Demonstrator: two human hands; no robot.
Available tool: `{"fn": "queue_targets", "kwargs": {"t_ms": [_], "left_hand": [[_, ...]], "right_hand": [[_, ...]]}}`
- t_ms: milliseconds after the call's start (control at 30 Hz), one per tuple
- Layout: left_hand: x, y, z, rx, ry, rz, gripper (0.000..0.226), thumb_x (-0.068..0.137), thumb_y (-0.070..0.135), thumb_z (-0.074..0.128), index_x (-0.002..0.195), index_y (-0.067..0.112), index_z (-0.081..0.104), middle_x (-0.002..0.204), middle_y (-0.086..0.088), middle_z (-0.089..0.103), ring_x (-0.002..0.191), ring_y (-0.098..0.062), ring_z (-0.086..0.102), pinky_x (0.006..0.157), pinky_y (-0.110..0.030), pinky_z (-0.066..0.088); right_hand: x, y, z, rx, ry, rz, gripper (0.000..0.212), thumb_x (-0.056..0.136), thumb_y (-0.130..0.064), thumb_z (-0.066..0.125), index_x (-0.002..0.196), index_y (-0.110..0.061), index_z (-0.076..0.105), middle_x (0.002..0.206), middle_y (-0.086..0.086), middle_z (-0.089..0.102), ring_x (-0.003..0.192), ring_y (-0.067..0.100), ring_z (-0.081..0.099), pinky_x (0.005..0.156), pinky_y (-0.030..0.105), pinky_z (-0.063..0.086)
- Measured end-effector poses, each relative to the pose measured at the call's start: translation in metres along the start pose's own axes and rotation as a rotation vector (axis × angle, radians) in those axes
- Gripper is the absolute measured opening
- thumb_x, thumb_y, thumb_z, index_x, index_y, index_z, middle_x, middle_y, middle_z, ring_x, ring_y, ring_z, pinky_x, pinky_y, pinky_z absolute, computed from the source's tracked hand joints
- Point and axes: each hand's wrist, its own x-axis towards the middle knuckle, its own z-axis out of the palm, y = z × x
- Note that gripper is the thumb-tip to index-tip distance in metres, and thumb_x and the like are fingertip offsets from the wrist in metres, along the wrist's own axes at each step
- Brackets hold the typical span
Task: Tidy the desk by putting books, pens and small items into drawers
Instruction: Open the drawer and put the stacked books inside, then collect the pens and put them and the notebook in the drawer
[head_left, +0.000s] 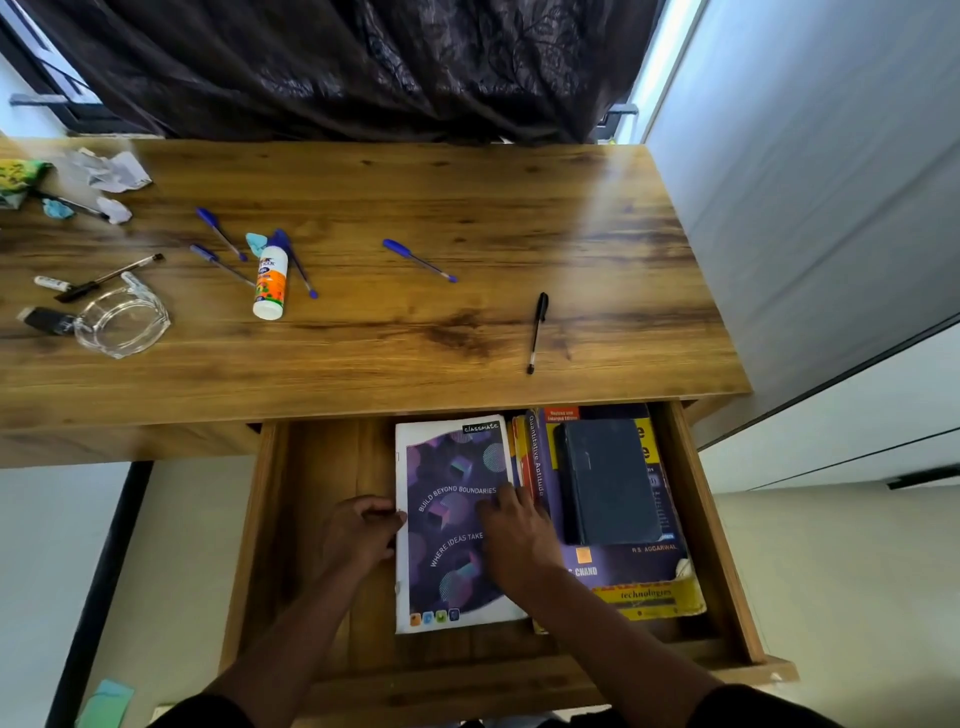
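the left hand (358, 535) pinches the notebook (452, 525) at its left edge while the right hand (511, 540) presses flat on its cover, the notebook lying in the open drawer (727, 545) beside the stacked books (623, 571). pushed right, it could ride up on that stack and jam; the pens (418, 260) and glue bottle (271, 280) are still out on the desk (467, 208).

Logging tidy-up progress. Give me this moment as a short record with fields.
drawer: open, under the desk's near edge
in drawer: notebook beside a book stack, dark case on top
left hand: fingers curled at the notebook's left edge
right hand: lies flat on the notebook cover
on desk: black pen, blue pens, glue bottle, glass dish
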Motion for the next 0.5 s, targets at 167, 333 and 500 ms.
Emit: {"fn": "queue_targets", "kwargs": {"t_ms": [167,333,500], "left_hand": [[-0.005,0.002,-0.008,-0.038,-0.065,-0.008,0.023,0.087,0.01,0.079,0.108,0.013,0.07,0.104,-0.009,0.076,0.09,-0.025,0.075,0.075,-0.04,0.065],[-0.01,0.004,-0.01,0.029,-0.092,0.037,0.02,0.088,0.009,0.078,0.102,0.019,0.068,0.102,-0.008,0.075,0.089,-0.023,0.075,0.072,-0.036,0.065],[-0.01,0.01,-0.011,0.154,-0.11,0.081,0.021,0.089,0.008,0.077,0.097,0.022,0.065,0.105,-0.007,0.072,0.089,-0.021,0.073,0.069,-0.031,0.064]], "right_hand": [[-0.003,-0.002,0.009,-0.03,0.004,0.008,0.055,0.096,-0.04,0.066,0.142,-0.019,0.045,0.145,0.011,0.038,0.138,0.032,0.037,0.114,0.048,0.038],[0.002,-0.006,0.001,-0.067,-0.061,0.027,0.063,0.094,-0.039,0.07,0.145,-0.021,0.04,0.148,0.013,0.036,0.14,0.033,0.037,0.116,0.048,0.037],[0.008,-0.013,-0.008,-0.119,-0.102,0.051,0.074,0.091,-0.035,0.075,0.151,-0.019,0.034,0.149,0.016,0.035,0.139,0.035,0.039,0.112,0.048,0.042]]}}
